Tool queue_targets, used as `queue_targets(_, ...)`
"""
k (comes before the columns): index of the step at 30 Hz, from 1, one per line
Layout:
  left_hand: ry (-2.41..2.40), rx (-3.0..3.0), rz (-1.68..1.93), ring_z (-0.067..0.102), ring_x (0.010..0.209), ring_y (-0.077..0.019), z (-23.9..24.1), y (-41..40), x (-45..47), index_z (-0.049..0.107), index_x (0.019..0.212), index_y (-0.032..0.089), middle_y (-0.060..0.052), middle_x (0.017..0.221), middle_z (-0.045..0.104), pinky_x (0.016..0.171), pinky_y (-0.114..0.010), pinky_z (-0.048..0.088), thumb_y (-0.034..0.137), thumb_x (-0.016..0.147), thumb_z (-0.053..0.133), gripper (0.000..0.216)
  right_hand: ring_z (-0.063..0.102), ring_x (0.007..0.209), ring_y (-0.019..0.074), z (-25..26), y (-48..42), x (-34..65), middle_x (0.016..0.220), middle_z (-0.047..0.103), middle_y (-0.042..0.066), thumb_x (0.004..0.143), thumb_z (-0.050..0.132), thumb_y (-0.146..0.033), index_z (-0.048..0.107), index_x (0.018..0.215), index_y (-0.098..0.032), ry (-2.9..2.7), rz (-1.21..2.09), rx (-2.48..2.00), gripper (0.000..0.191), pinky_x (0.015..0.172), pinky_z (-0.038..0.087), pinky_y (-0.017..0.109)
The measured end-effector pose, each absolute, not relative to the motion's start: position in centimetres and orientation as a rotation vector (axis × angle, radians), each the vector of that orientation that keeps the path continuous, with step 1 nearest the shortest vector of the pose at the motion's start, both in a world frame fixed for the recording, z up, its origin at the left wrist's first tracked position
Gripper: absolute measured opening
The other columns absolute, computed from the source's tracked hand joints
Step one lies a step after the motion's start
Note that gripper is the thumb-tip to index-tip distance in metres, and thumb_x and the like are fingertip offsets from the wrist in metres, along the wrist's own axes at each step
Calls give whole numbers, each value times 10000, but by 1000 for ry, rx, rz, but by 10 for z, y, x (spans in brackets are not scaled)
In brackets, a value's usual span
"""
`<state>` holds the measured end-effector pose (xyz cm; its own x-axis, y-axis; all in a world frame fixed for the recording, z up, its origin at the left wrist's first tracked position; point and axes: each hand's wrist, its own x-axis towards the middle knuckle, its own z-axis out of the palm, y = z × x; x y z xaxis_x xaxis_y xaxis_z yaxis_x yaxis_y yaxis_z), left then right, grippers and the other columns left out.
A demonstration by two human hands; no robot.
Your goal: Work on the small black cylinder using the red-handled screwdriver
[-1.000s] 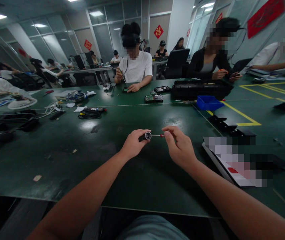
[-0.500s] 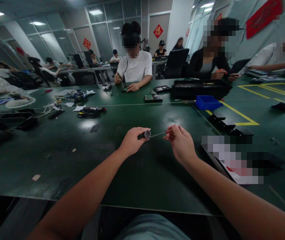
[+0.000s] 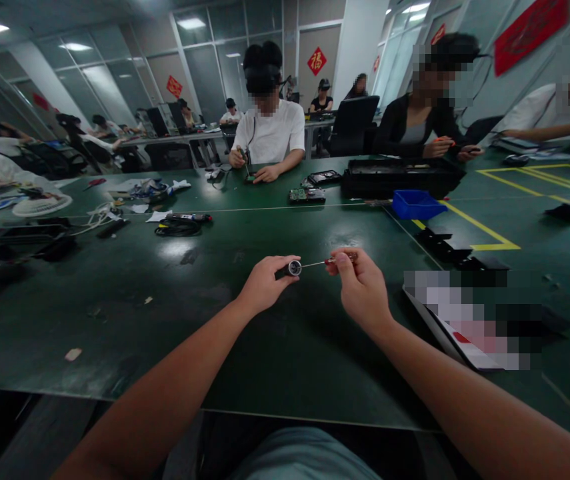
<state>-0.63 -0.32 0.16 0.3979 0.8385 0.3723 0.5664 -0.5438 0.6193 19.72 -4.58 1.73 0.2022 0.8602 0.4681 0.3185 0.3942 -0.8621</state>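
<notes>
Between the thumb and fingers of my left hand (image 3: 263, 285) is a small dark cylinder (image 3: 294, 268) with a silvery round end facing me, possibly a flashlight head. My right hand (image 3: 363, 283) is closed around the reddish handle of a screwdriver (image 3: 319, 263). Its thin metal shaft points left, and the tip meets the rim or opening of the cylinder; I cannot tell how far in it goes. Both hands are held above the green table (image 3: 285, 360).
A black cable bundle (image 3: 179, 225) lies ahead on the left. Circuit boards (image 3: 307, 195), a long black casing (image 3: 399, 179) and a blue bin (image 3: 419, 204) stand farther off. Black brackets (image 3: 457, 252) and a partly blurred tray (image 3: 435, 327) lie right. A co-worker (image 3: 269, 127) sits opposite.
The screwdriver has turned closer to level, with its handle raised slightly and its tip at the cylinder. My right hand has rotated a little. My left hand stays nearly still.
</notes>
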Motion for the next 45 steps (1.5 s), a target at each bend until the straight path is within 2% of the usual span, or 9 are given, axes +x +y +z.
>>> queue_targets(12, 1200, 2284, 934, 639, 1133, -239, 1, -3, -5, 685, 1264, 231, -52, 1218, 724, 1025, -425, 471, 195, 865, 746, 406, 683, 741, 196, 17, -44, 199, 815, 727, 50, 983, 506, -450, 640, 978, -200, -1371, 528, -1238, 283, 710, 519, 345)
queue_targets(19, 1195, 2293, 913, 634, 1135, -241, 0, -4, -6, 684, 1259, 257, -44, 1206, 723, 1016, -432, 471, 202, 873, 736, 394, 550, 520, 149, 24, -49, 202, 582, 621, -14, 890, 652, -517, 625, 699, -213, -1503, 331, -1357, 360, 542, 383, 290)
queue_targets(26, 1175, 2299, 907, 630, 1141, -238, -1, -4, -6, 678, 1269, 257, -45, 1224, 717, 1019, -431, 467, 232, 889, 724, 384, 675, 720, 188, 23, -51, 201, 778, 712, 18, 943, 550, -325, 639, 871, -225, -1613, 324, -1170, 153, 679, 480, 309)
queue_targets(28, 1171, 2303, 894, 631, 1136, -241, -1, -5, -5, 676, 1273, 257, -47, 1225, 716, 1016, -439, 468, 243, 894, 718, 381, 664, 708, 186, 22, -51, 201, 770, 699, 11, 962, 529, -336, 638, 890, -232, -1623, 345, -1178, 167, 662, 471, 306)
queue_targets(33, 1193, 2291, 879, 634, 1134, -249, 1, -5, -6, 681, 1262, 251, -53, 1215, 718, 1019, -449, 471, 234, 892, 715, 372, 572, 566, 165, 22, -52, 201, 649, 626, -7, 1027, 420, -465, 652, 878, -240, -1609, 376, -1273, 356, 575, 403, 305)
queue_targets(37, 1190, 2271, 920, 629, 1153, -240, -1, -4, -6, 675, 1274, 249, -53, 1227, 710, 1036, -437, 464, 223, 891, 713, 386, 575, 604, 178, 20, -52, 201, 665, 596, -18, 1019, 411, -382, 628, 1030, -241, -1579, 447, -1204, 259, 599, 414, 311)
queue_targets(40, 1202, 2266, 920, 635, 1141, -238, -1, -3, -6, 684, 1257, 243, -54, 1215, 714, 1032, -430, 467, 209, 878, 725, 383, 579, 624, 180, 18, -52, 200, 698, 616, -6, 1022, 390, -374, 632, 984, -241, -1588, 454, -1195, 279, 614, 418, 323)
queue_targets(45, 1207, 2260, 914, 637, 1130, -234, 1, -4, -5, 683, 1258, 224, -57, 1207, 717, 1024, -417, 468, 199, 874, 731, 388, 655, 741, 197, 16, -48, 199, 832, 703, 28, 979, 510, -390, 607, 1065, -224, -1425, 519, -1183, 211, 695, 500, 348)
